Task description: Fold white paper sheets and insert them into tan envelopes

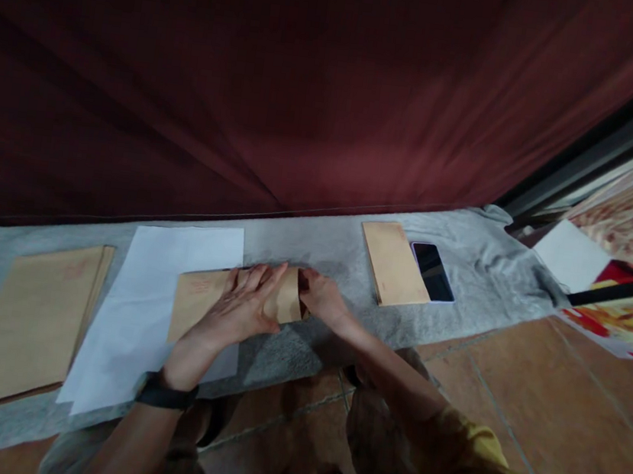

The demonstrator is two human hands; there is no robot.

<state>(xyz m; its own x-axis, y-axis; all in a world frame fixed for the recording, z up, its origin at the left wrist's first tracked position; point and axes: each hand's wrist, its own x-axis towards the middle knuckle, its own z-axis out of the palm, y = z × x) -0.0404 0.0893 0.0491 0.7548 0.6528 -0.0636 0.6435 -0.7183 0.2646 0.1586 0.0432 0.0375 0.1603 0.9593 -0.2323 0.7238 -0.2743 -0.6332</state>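
Note:
A brown paper envelope (194, 295) lies in front of me, partly over white sheets, and its right end gapes open. Across its top my left hand (244, 305) rests flat, fingers stretched out and the thumb apart. My right hand (324, 297) is closed at the gaping end, its curled fingers on the mouth of the envelope. Those fingertips are partly hidden inside the opening. White paper sheets (151, 309) lie under the envelope's left part and beyond it.
A stack of larger brown envelopes (23, 316) lies at the left. More small brown envelopes (397, 266) sit at the right, touching a phone (433, 273). Grey cloth (311, 232) covers the narrow surface; a dark red curtain (308, 113) hangs behind. Tiled floor (562, 398) shows below.

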